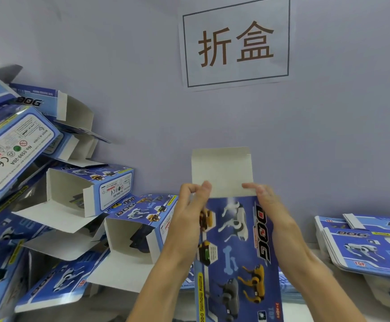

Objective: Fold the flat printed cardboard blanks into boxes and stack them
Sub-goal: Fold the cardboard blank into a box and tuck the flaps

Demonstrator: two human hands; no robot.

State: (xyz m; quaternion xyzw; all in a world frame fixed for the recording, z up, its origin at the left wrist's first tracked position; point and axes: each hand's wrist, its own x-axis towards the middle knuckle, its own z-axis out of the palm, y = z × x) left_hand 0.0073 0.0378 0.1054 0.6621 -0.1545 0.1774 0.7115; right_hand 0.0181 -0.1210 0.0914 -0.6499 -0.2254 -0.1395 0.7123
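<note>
— What are the hands doing?

— Both hold one printed box [238,247] up in front of the wall, above the worktop's [343,277] near edge. The left hand [189,212] grips its left side, fingers curled, thumb and fingertips pinching by the base of the plain white flap [222,170] that stands up from the top. The right hand [270,210] clasps the right side, its thumb laid across the flap's lower corner.

— Any writing on it?

— "DOG" in big letters down the right side, with pictures of robot dogs and a bone. Small print near the bottom is too blurred to read.

— And around it?

— A heap of folded boxes [56,201] along the worktop's left edge, ends open; one reads "WARNING", "MADE IN CHINA", "No. 5599-20A". A stack of flat blanks [373,249] lies at the right edge, marked "DOG" and "TOP". A paper sign [236,43] on the wall reads "折盒".
</note>
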